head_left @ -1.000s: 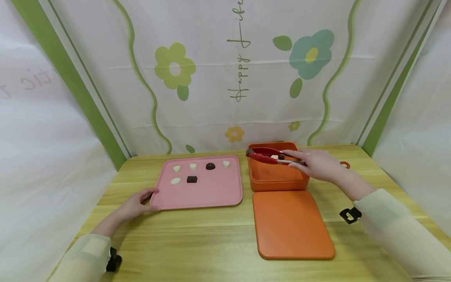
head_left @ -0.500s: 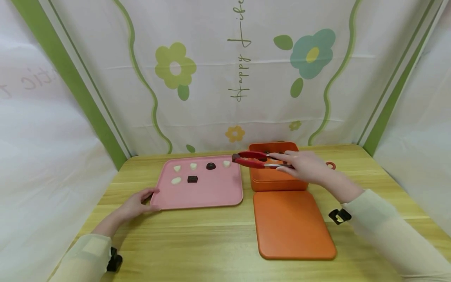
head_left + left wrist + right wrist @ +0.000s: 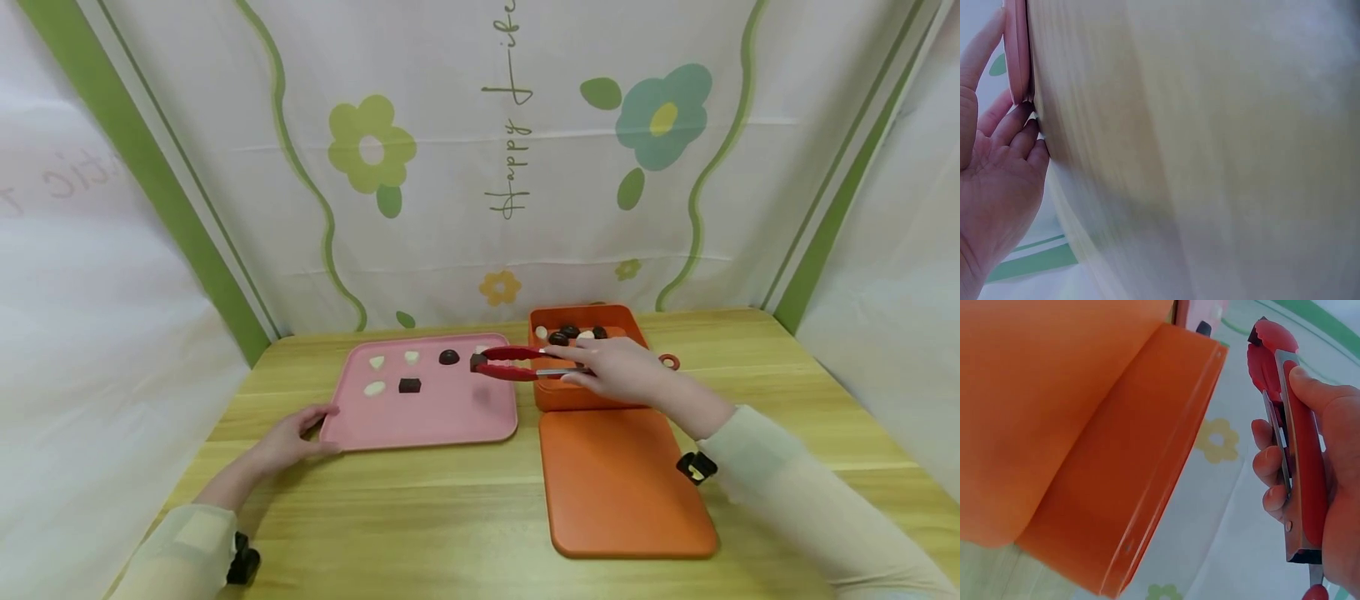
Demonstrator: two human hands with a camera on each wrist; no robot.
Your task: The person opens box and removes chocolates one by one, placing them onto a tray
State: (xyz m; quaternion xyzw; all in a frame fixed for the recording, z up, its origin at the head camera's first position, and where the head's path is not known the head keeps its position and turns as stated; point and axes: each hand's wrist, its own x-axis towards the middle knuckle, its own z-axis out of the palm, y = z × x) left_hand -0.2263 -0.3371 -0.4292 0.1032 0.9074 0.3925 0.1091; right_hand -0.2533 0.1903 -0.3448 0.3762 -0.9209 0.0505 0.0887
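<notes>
My left hand (image 3: 288, 437) holds the near left corner of the pink tray (image 3: 442, 423), thumb at the front edge and fingers at the left side. In the left wrist view its fingertips meet the tray's corner (image 3: 1017, 69). Red-tipped tongs (image 3: 508, 373) are gripped in my right hand (image 3: 626, 368). Their tips pinch a dark brown block (image 3: 477, 362), like a chocolate, above the tray's right part. On the tray lie several white pieces (image 3: 374, 388), a dark dome (image 3: 448, 357) and a dark rectangular piece (image 3: 409, 385); one white piece is partly hidden by the tongs.
Right of the tray stands an orange box (image 3: 592, 402) with several dark and white pieces (image 3: 558, 338) inside, partly hidden by my right hand. Its flat orange lid (image 3: 626, 487) lies in front on the wooden table (image 3: 420, 517). A printed curtain (image 3: 450, 208) hangs behind.
My right hand has moved left and toward me, carrying the tongs and dark block from over the box to over the tray. The left hand stays at the tray's corner.
</notes>
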